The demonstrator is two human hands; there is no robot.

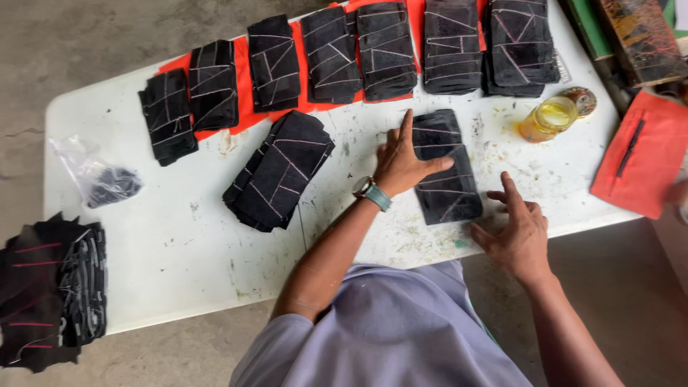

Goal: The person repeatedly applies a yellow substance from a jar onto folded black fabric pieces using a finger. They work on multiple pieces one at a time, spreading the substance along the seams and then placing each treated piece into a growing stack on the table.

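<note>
Both hands at a black fabric stack (446, 170), centre-right of the white table (172, 244).
Left hand (401, 163) flat and open on the stack's left edge; right hand (517, 231) open, fingertips near its lower right corner, gripping nothing. Soft dark cloth, chalk-lined, rectangular; even palm pressure should keep edges flush.

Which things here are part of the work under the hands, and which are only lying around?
In use: left hand pressing the black marked piece; right hand at its edge.

Lying about: loose black stack, open glass jar, plastic bag, red cloth.
</note>
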